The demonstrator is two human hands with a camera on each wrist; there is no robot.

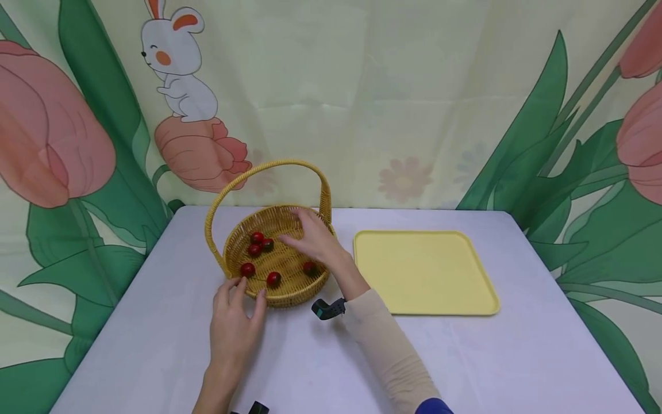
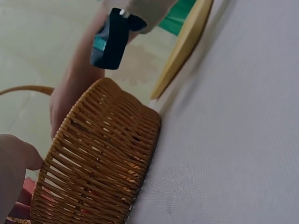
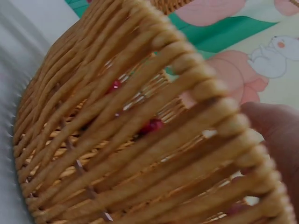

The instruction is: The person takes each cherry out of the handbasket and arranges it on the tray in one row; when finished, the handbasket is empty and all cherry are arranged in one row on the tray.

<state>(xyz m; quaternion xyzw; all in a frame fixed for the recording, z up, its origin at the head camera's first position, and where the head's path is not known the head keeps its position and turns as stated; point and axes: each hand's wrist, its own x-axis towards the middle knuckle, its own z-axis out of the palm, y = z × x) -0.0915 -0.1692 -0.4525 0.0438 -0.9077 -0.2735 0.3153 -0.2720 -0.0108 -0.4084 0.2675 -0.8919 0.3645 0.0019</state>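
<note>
A round yellow-brown wicker basket (image 1: 292,299) with a tall arched handle (image 1: 279,163) stands at the back left of the table. Small dark-red round fruits, cherry-like, lie apart on its floor, such as one fruit (image 1: 273,279) near the front and another fruit (image 1: 310,268) at the right. My left hand (image 1: 235,319) is at the basket's front-left rim, its fingertips and thumb spread along it. Over the basket's right side reaches my right hand (image 1: 312,237), fingers apart, with no fruit visible in it. Its fingertips are partly hidden behind the weave (image 3: 154,158) in the right wrist view.
A flat pale-yellow tray (image 1: 426,273) lies to the right of the basket. The table (image 1: 310,368) has a white cover. Behind it hangs a printed cloth (image 1: 414,103) with tulips and a rabbit. A dark wrist camera (image 1: 328,309) sits on my right wrist, close to the basket.
</note>
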